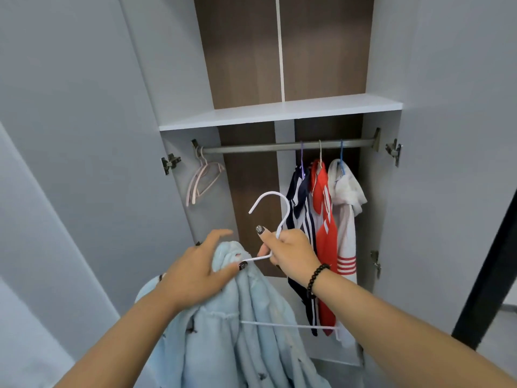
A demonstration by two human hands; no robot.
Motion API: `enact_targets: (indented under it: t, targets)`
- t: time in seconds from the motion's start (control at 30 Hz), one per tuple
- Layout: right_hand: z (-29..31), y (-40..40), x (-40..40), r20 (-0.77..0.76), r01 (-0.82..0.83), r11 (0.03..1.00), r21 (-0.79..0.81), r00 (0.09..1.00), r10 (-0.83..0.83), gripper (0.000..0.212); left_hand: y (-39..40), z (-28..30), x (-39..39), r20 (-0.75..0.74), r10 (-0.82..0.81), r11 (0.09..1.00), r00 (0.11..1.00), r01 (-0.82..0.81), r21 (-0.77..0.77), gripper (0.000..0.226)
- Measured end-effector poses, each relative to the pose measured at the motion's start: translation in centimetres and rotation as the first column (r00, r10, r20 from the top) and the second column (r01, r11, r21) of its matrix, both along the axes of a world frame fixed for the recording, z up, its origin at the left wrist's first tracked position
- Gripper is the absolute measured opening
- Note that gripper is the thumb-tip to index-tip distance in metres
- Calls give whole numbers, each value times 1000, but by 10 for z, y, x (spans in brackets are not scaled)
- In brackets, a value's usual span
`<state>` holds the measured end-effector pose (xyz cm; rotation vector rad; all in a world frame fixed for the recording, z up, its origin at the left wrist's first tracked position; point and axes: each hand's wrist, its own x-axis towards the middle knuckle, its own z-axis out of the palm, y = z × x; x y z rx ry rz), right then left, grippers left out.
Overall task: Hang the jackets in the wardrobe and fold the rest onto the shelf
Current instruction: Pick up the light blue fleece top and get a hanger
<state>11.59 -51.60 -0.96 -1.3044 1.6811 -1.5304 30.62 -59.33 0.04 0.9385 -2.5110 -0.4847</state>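
Wardrobe: doors open, grey rail (285,146) under white shelf (279,112); 3 garments hung at right, spare pink hangers (202,177) at left.
Right hand (291,254): curled tight round neck of white hanger (275,217), hook up.
Left hand (195,273): thumb and fingers gripping shoulder of pale blue jacket (246,331) (fluffy, bulky) against hanger arm.
Jacket pos: below rail, partly on hanger, not yet hung.
Risk: heavy fabric may slide off hanger arm if left hand lets go early; hook could miss rail.

- Right hand (291,254) grips a white hanger (275,217) by its neck.
- Left hand (200,271) pinches the light-blue fleece jacket (251,345) at the hanger's shoulder.
- Three garments (326,219) hang on the rail (251,149).
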Motion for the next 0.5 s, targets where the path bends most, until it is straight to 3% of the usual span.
enact_targets:
  t: [0.1, 0.17, 0.23, 0.33, 0.37, 0.43, 0.5]
  targets:
    - [-6, 10, -7, -118, -18, 999, 37, 993, 22, 34, 5, -10, -4, -70, 79, 988, 994, -88, -129, 52]
    - [-13, 20, -14, -279, 22, 997, 69, 960, -2, 15, 3, -13, -6, -175, 116, 989, 978, -130, -76, 43]
    - [-22, 34, -21, -424, 98, 995, 25, 902, -79, 20, -1, -9, -6, -252, 165, 985, 953, -174, -12, 30]
    - [-31, 59, -25, -542, 68, 893, -444, 773, -329, 12, -11, 6, -2, -346, 190, 979, 919, -205, -7, 25]
    - [-36, 66, -25, -586, 11, 850, -527, 720, -372, 10, -13, 13, -2, -377, 194, 977, 906, -214, -10, 24]
    - [-47, 74, -19, -650, -58, 870, -489, 689, -320, 11, -17, 28, 1, -443, 197, 976, 874, -219, 2, 22]
    - [-60, 73, -6, -673, -19, 956, -294, 714, -193, 17, -21, 40, 6, -492, 184, 979, 851, -205, 11, 21]
